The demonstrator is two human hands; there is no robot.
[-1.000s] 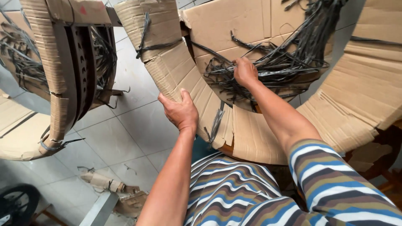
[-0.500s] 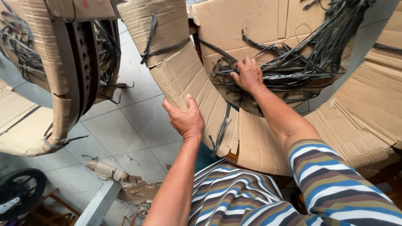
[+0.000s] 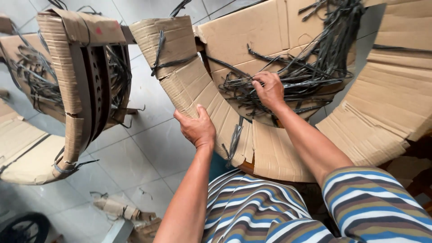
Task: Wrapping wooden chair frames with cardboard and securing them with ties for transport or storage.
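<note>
A large ring-shaped bundle wrapped in corrugated cardboard (image 3: 211,103) leans in front of me, bound with dark plastic straps. My left hand (image 3: 196,128) grips the outer edge of the cardboard wrap on the ring's left side. My right hand (image 3: 270,90) reaches into the ring's middle and closes on a tangle of dark grey plastic straps (image 3: 310,76) lying over a flat cardboard sheet (image 3: 247,31). My striped sleeves fill the lower right of the view.
Another cardboard-wrapped ring (image 3: 83,90) with dark metal discs showing stands on edge at left, with more wrapped pieces (image 3: 18,148) behind it. Pale floor tiles (image 3: 148,148) lie below, with cardboard scraps (image 3: 119,209) and a dark wheel (image 3: 22,227) at bottom left.
My left hand slid lower along the cardboard edge. My right hand shifted slightly within the straps. The view moved closer and a little to the right.
</note>
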